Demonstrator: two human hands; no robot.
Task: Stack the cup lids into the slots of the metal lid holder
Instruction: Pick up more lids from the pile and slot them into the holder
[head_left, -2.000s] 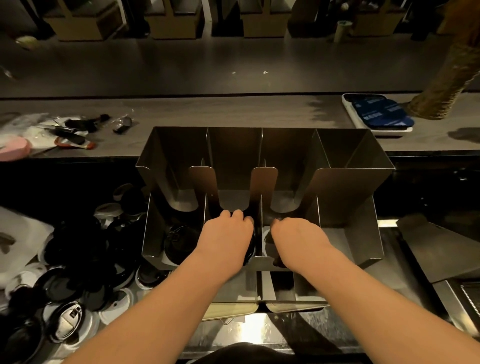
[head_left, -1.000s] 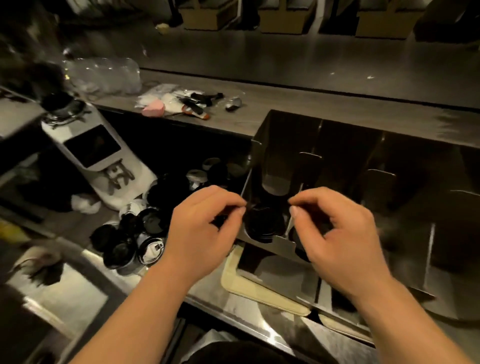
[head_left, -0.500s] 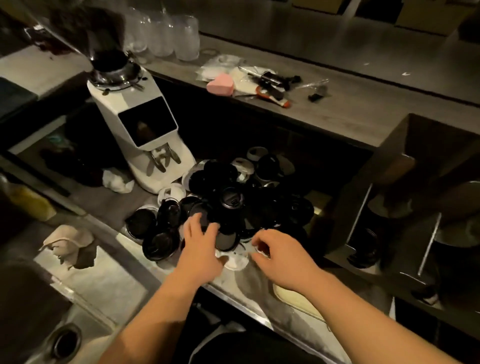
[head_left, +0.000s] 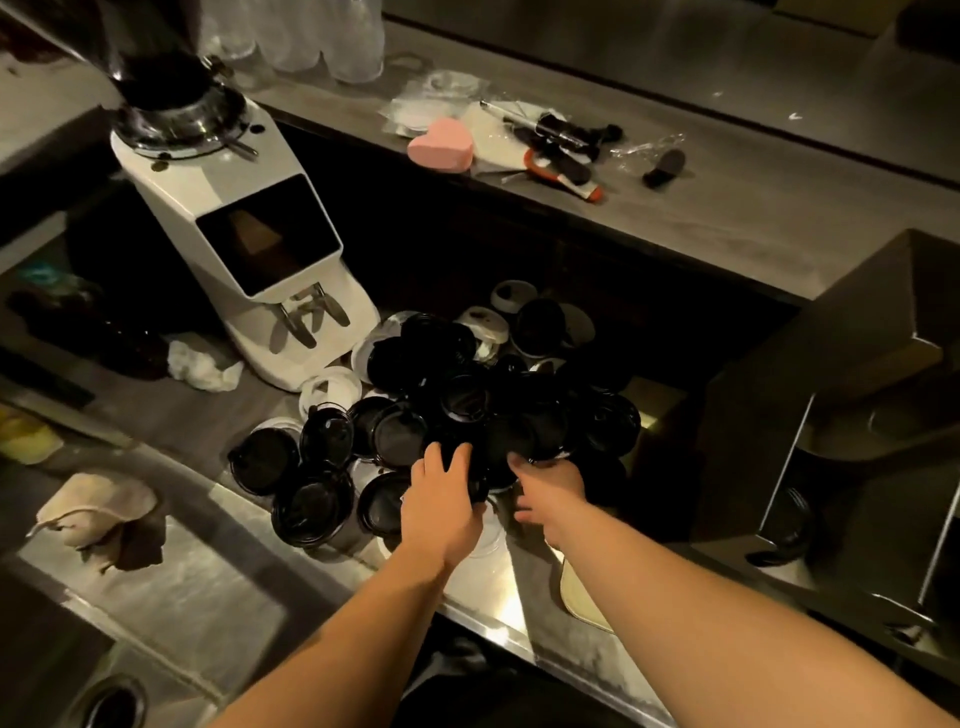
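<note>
A heap of black cup lids (head_left: 467, 400), with a few white lids (head_left: 330, 387) among them, lies on the steel counter left of the metal lid holder (head_left: 852, 364). My left hand (head_left: 441, 501) is at the heap's near edge, fingers curled over a black lid (head_left: 485, 486). Just to its right, my right hand (head_left: 550, 491) has its thumb and fingers on the rim of a black lid (head_left: 519, 441); its fingertips are blurred. A few black lids (head_left: 787, 530) sit low in the holder's nearest slot.
A white coffee grinder (head_left: 249, 228) stands left of the heap. Behind, a raised ledge carries a pink heart-shaped object (head_left: 441, 143), pens and wrappers. A sink (head_left: 156, 597) with a crumpled cloth (head_left: 98, 509) is at the lower left. A cream board (head_left: 584, 592) lies under the holder.
My view swung left from the holder to the lid heap. Both hands left the holder's slots, crossed to the heap, and now rest their fingers on black lids at its near edge.
</note>
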